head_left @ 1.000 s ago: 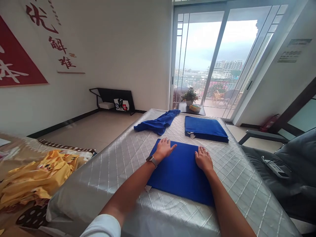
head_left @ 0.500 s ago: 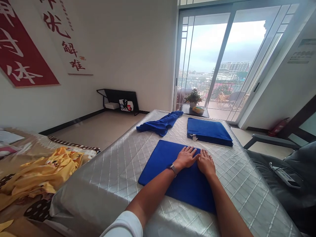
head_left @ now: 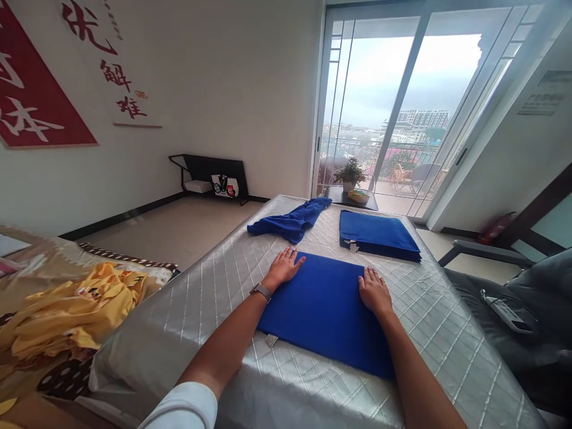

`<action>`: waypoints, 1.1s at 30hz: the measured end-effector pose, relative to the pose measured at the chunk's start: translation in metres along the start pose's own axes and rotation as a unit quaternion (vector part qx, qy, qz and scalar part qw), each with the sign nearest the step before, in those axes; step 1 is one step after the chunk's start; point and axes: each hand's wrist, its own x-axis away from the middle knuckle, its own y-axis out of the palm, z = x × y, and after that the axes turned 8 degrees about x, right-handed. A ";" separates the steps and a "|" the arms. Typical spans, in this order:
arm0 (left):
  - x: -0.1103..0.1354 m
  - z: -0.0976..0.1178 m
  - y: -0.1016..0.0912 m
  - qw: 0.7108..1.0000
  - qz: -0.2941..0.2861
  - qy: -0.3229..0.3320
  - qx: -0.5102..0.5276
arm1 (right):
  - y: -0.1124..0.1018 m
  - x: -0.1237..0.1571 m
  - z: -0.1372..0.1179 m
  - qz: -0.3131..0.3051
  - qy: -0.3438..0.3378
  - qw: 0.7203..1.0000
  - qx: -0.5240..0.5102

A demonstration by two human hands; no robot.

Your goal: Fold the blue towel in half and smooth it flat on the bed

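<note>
A folded blue towel lies flat on the silver quilted mattress in front of me. My left hand rests open, palm down, on the towel's far left corner. My right hand lies open and flat on its far right part. Beyond them sits a neatly folded stack of blue towels with a white tag. A crumpled blue towel lies to the left of that stack.
A yellow garment lies on a patterned bed at the left. A grey seat with a remote is at the right. A small table with a potted plant stands before the glass balcony doors. A black stand leans on the wall.
My hands were together near the towel's right side half a second ago. They have spread apart, the left sliding to the towel's left corner, the right staying near the right edge.
</note>
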 end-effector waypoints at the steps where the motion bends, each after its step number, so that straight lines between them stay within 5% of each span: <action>1: 0.000 0.000 0.001 1.000 0.002 0.000 0.002 | 0.000 0.000 0.000 -0.001 0.000 1.000 0.004; 16: 0.001 0.006 0.004 1.000 0.029 -0.002 0.010 | -0.005 -0.001 -0.003 0.000 0.006 0.999 0.040; 25: 0.000 0.007 0.005 1.000 0.022 0.003 0.008 | -0.001 0.032 0.003 -0.003 -0.018 0.998 0.058; 33: 0.011 0.017 -0.013 0.998 0.049 0.030 -0.033 | 0.003 0.039 0.000 -0.011 -0.004 0.999 0.039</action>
